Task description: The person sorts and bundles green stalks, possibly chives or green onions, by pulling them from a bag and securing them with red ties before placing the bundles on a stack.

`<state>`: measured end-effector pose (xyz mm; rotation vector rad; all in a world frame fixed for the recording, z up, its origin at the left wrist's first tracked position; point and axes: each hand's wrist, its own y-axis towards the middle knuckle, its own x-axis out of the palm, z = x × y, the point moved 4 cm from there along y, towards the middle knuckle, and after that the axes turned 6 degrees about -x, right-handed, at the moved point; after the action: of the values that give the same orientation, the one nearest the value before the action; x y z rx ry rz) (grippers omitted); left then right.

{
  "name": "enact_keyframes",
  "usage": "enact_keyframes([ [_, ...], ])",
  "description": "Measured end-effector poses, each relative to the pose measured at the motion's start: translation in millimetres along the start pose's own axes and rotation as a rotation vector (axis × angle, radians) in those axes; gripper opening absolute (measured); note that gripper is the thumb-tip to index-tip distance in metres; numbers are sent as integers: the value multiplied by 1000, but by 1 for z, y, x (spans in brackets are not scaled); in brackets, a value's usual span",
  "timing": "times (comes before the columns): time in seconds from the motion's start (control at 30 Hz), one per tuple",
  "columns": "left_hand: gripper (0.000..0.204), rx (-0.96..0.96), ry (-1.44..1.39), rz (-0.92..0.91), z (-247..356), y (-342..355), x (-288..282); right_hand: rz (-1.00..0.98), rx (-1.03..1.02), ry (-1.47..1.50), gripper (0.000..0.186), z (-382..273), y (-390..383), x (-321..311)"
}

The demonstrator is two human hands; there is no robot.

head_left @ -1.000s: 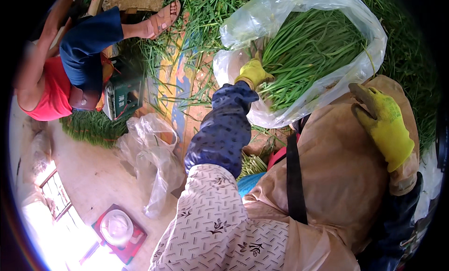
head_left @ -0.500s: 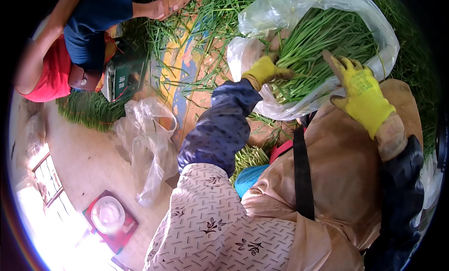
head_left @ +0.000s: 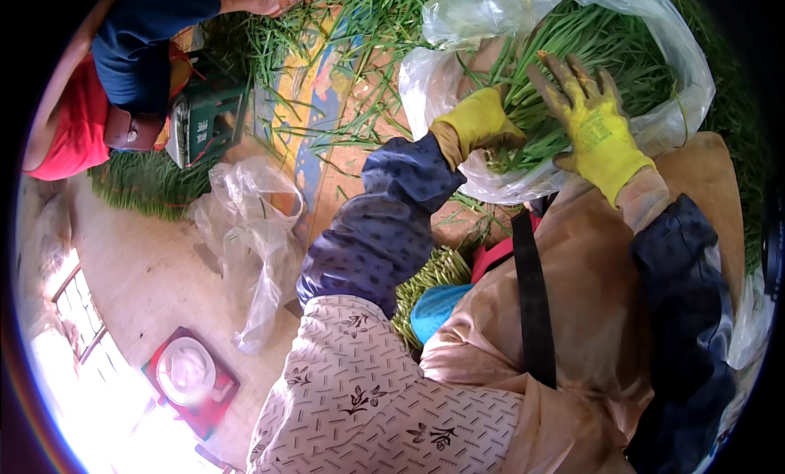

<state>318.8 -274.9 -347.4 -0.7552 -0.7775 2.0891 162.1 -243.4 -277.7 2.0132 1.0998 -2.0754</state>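
Observation:
A clear plastic bag (head_left: 695, 65) lies wide open at the upper right with long, thin green leaves like chives (head_left: 605, 36) inside it. My left hand (head_left: 478, 129), in a yellow work glove with a soiled brown palm, is closed around the stem end of a bunch at the bag's near left side. Its fingertips are partly hidden among the stems. My right hand (head_left: 593, 130), gloved the same way, is open with fingers spread over the leaves near the bag's right side. It holds nothing.
Loose green leaves (head_left: 368, 57) litter the floor. At left lie a crumpled plastic bag (head_left: 253, 220) and a green crate (head_left: 213, 118); another person's leg (head_left: 151, 49) is beside it. Stacked stems (head_left: 441, 274) lie near my knee. A red stool (head_left: 221, 392) holds a white bowl (head_left: 186, 372).
My right hand has moved up and left over the leaves, fingers spreading wider. My left hand has shifted slightly right, still at the stem ends. The view has shifted a little.

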Motion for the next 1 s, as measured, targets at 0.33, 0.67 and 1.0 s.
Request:
enact_keyframes([
  [0.33, 30, 375, 80, -302, 59, -24, -20, 393, -207, 129, 97, -11, 22, 9],
  [0.67, 95, 385, -119, 44, 36, -30, -28, 612, -110, 368, 72, 24, 10, -12],
  [1.0, 69, -19, 575, 273, 3, 22, 93, 854, 207, 1346, 43, 67, -26, -53],
])
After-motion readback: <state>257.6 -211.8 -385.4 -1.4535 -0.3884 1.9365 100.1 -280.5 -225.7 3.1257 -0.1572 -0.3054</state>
